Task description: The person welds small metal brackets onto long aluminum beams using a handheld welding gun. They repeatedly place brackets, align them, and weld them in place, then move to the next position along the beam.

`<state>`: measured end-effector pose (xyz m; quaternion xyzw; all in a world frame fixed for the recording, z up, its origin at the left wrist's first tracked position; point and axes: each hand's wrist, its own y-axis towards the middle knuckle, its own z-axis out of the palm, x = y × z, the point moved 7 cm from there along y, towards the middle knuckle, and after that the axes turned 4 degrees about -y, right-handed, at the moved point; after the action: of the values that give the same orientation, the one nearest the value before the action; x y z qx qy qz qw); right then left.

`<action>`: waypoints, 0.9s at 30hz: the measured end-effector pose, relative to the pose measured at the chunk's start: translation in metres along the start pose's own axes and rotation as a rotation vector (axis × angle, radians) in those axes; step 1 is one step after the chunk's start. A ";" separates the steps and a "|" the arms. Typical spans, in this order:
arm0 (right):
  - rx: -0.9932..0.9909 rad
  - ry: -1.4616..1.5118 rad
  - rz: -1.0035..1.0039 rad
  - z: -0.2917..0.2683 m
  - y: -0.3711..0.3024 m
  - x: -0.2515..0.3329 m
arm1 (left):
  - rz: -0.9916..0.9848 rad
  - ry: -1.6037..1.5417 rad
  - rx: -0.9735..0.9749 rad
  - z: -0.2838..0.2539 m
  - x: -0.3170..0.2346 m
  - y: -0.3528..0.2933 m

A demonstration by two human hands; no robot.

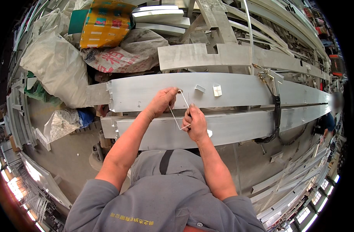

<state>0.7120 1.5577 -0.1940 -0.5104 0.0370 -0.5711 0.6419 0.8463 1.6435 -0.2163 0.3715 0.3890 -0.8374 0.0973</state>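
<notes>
My left hand (164, 102) pinches the upper left side of a thin-walled metal piece (175, 118), whose pale edges form an angular, roughly four-sided outline. At its lower right side my right hand (195, 123) is closed. A slim dark tool (189, 112) shows between the right fingers, with a thin line rising above them; its exact kind is unclear. Both hands are over two long grey metal beams (146, 89) lying side by side across my front. On the far beam, right of my hands, sit a small metal channel offcut (200, 88) and a small pale angled piece (217, 91).
Black cable or hose (277, 112) crosses both beams at the right. Beyond them lie a notched metal plate (184, 56) and stacked profiles. Pale sacks (55, 63) and a yellow-orange carton (106, 25) are at the far left. Another person (326, 124) is at the right edge.
</notes>
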 end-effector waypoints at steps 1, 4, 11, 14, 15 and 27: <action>-0.027 -0.001 -0.013 -0.006 0.006 -0.002 | 0.014 -0.034 -0.065 -0.003 -0.009 0.000; -0.116 -0.058 -0.043 -0.023 0.026 -0.010 | 0.102 0.031 -0.136 -0.026 -0.012 0.012; -0.323 -0.353 -0.121 -0.048 0.027 -0.004 | 0.628 0.835 -0.286 -0.048 -0.017 -0.006; -0.361 -0.592 -0.199 -0.060 0.018 0.016 | 0.781 1.189 -0.209 -0.034 -0.020 -0.022; -0.373 -0.670 -0.229 -0.060 0.015 0.021 | 0.746 1.256 -0.182 -0.023 -0.026 -0.025; -0.285 -1.169 -0.444 -0.049 0.016 0.047 | 0.592 1.459 -0.085 0.000 -0.006 -0.007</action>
<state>0.7078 1.4886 -0.2034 -0.8135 -0.3501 -0.3074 0.3481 0.8473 1.6481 -0.2082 0.9113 0.2711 -0.3058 0.0502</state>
